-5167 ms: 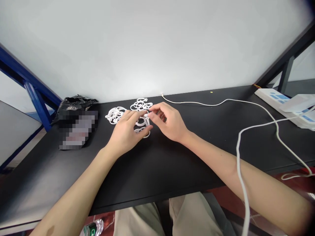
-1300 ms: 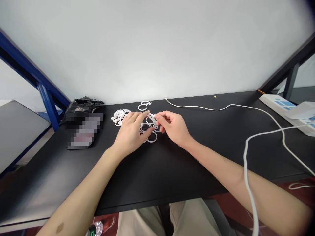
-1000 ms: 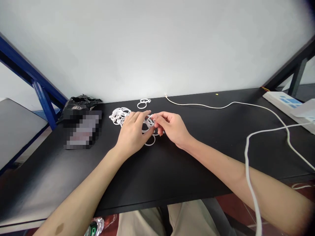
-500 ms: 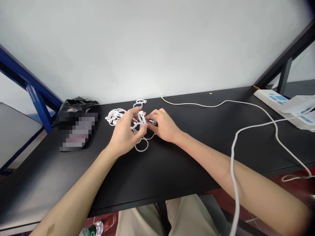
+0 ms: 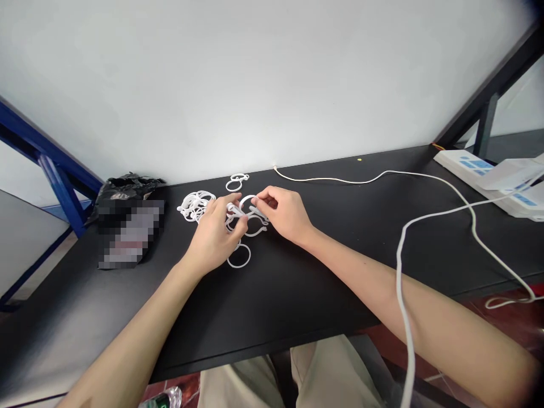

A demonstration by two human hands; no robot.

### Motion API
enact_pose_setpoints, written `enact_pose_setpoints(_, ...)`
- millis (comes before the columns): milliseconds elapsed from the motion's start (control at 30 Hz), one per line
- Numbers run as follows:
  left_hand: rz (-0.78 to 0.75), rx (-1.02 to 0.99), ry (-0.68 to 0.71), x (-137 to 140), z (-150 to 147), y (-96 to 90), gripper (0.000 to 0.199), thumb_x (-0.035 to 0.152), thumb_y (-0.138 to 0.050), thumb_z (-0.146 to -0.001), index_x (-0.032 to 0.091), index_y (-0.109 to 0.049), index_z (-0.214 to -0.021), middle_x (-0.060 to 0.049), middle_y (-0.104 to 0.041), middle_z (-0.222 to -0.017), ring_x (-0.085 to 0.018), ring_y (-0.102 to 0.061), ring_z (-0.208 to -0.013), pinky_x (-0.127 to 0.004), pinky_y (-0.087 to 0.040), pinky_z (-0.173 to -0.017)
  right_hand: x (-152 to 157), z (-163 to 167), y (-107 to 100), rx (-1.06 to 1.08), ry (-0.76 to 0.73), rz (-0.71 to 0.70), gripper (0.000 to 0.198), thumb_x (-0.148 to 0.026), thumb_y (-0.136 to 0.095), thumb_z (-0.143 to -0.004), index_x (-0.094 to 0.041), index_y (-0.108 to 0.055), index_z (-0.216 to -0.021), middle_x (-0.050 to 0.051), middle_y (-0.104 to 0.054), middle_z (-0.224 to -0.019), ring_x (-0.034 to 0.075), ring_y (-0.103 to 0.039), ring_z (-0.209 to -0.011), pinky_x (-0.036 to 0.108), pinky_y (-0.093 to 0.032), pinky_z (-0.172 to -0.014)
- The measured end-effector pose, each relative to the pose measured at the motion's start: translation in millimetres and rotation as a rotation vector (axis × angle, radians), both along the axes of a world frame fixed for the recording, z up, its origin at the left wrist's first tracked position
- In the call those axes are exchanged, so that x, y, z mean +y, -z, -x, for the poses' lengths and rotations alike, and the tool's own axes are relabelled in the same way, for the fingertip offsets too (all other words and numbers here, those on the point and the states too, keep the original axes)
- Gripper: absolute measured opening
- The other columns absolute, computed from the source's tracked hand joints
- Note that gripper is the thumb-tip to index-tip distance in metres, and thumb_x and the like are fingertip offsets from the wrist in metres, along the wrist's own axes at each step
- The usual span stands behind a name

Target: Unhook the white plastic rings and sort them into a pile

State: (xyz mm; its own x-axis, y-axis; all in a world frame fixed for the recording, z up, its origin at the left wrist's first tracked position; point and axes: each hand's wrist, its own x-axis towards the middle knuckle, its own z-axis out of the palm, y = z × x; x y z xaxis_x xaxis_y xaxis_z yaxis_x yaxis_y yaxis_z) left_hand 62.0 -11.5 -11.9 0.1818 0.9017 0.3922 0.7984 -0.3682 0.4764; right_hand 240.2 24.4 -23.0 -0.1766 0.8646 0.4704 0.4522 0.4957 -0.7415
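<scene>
In the head view, my left hand curls around a few white plastic rings, its thumb and fingertips on either side of them. My right hand faces it from the right, pinching a white ring between thumb and fingers. More rings lie tangled below the fingers, and a single loop rests flat on the table nearer to me. To the left of my left hand is a pile of similar rings, partly covered by the hand. A separate pair of rings lies near the wall.
A black plastic bag with a blurred patch lies on the black table at left. A white cable crosses the right side, passing over my right forearm. A white power strip-like box sits far right. The wall rises behind.
My right hand has shifted slightly up and turned, and a ring now stands out between the two hands. My left hand stays near its place, its rings turned differently. The view has shifted a little.
</scene>
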Motion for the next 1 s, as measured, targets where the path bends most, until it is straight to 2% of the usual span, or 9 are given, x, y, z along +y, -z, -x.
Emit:
enact_pose_setpoints(167, 0.003, 0.021, 0.046, -0.6, 0.5, 1.8, 0.048, 0.034, -0.048, -0.091, 0.020, -0.044, -0.136, -0.007, -0.064, -0.112, -0.024, -0.056, -0.100, -0.043, -0.048, -0.093, 2.1, -2.5, -1.2, 0.072, 0.032, 0.073, 0.025, -0.041, -0.058, -0.090, -0.020, -0.066, -0.079, -0.002, -0.066, -0.068, 0.012, -0.057, -0.061, 0.025, -0.043, -0.063)
enact_pose_setpoints(367, 0.058, -0.086, -0.039, 3.3, 4.3, 7.6, 0.049, 0.036, -0.051, -0.090, 0.018, -0.039, -0.134, -0.011, -0.059, -0.115, -0.024, -0.058, -0.100, -0.042, -0.052, -0.086, 18.6, -19.1, 3.0, -0.135, 0.176, 0.101, 0.024, -0.039, -0.059, -0.089, -0.021, -0.068, -0.077, 0.001, -0.069, -0.074, 0.015, -0.060, -0.069, 0.030, -0.044, -0.068)
enact_pose_setpoints(500, 0.035, -0.061, -0.030, 3.3, 6.2, 7.0, 0.050, 0.032, -0.046, -0.093, 0.014, -0.036, -0.138, -0.014, -0.053, -0.119, -0.024, -0.057, -0.104, -0.041, -0.051, -0.087, 26.1, -30.7, 4.1, -0.286, 0.193, 0.163, 0.024, -0.034, -0.063, -0.084, -0.018, -0.071, -0.100, 0.008, -0.069, -0.097, 0.021, -0.063, -0.083, 0.036, -0.049, -0.078)
enact_pose_setpoints(567, 0.007, -0.007, -0.022, 2.4, 5.9, 5.3, 0.056, 0.030, -0.044, -0.094, 0.014, -0.030, -0.145, -0.014, -0.052, -0.118, -0.024, -0.057, -0.104, -0.041, -0.050, -0.089, 23.0, -31.6, 1.0, -0.278, 0.204, 0.084, 0.031, -0.027, -0.061, -0.084, -0.017, -0.067, -0.113, 0.011, -0.066, -0.108, 0.022, -0.063, -0.091, 0.038, -0.050, -0.084)
enact_pose_setpoints(667, -0.017, 0.041, 0.012, 1.1, 4.2, 4.0, 0.065, 0.029, -0.046, -0.093, 0.018, -0.021, -0.152, -0.012, -0.052, -0.117, -0.023, -0.057, -0.099, -0.039, -0.051, -0.086, 9.0, -24.3, -7.8, -0.165, 0.065, -0.130, 0.031, -0.029, -0.053, -0.092, -0.020, -0.063, -0.119, 0.008, -0.063, -0.111, 0.019, -0.062, -0.094, 0.035, -0.051, -0.086)
enact_pose_setpoints(733, -0.039, 0.050, 0.073, 0.4, 3.1, 4.4, 0.069, 0.028, -0.048, -0.093, 0.021, -0.017, -0.154, -0.011, -0.053, -0.118, -0.021, -0.057, -0.095, -0.038, -0.051, -0.085, -2.7, -15.8, -12.9, -0.130, -0.121, -0.182, 0.033, -0.038, -0.057, -0.093, -0.022, -0.061, -0.121, 0.005, -0.063, -0.111, 0.015, -0.063, -0.086, 0.032, -0.052, -0.082)
enact_pose_setpoints(800, -0.072, 0.049, 0.138, -0.4, 2.3, 5.3, 0.071, 0.026, -0.049, -0.092, 0.023, -0.015, -0.154, -0.011, -0.055, -0.120, -0.020, -0.057, -0.095, -0.037, -0.051, -0.086, -11.8, -7.2, -14.8, -0.127, -0.235, -0.213, 0.026, -0.037, -0.057, -0.093, -0.023, -0.063, -0.114, 0.003, -0.063, -0.108, 0.013, -0.063, -0.083, 0.029, -0.051, -0.079)
enact_pose_setpoints(900, -0.098, 0.042, 0.197, -2.1, 1.7, 5.9, 0.069, 0.023, -0.050, -0.091, 0.023, -0.019, -0.153, -0.010, -0.057, -0.119, -0.020, -0.058, -0.097, -0.037, -0.051, -0.086, -16.7, 0.8, -12.4, -0.077, -0.249, -0.215, 0.012, -0.030, -0.058, -0.094, -0.021, -0.064, -0.099, 0.001, -0.066, -0.097, 0.012, -0.061, -0.079, 0.027, -0.050, -0.075)
enact_pose_setpoints(1000, -0.079, 0.048, 0.190, -3.7, 1.1, 4.4, 0.062, 0.024, -0.051, -0.092, 0.021, -0.028, -0.149, -0.009, -0.059, -0.116, -0.019, -0.059, -0.093, -0.037, -0.051, -0.085, -14.3, 1.2, -10.1, -0.021, -0.226, -0.203, 0.009, -0.029, -0.061, -0.092, -0.020, -0.062, -0.089, -0.001, -0.067, -0.087, 0.011, -0.059, -0.072, 0.026, -0.048, -0.070)
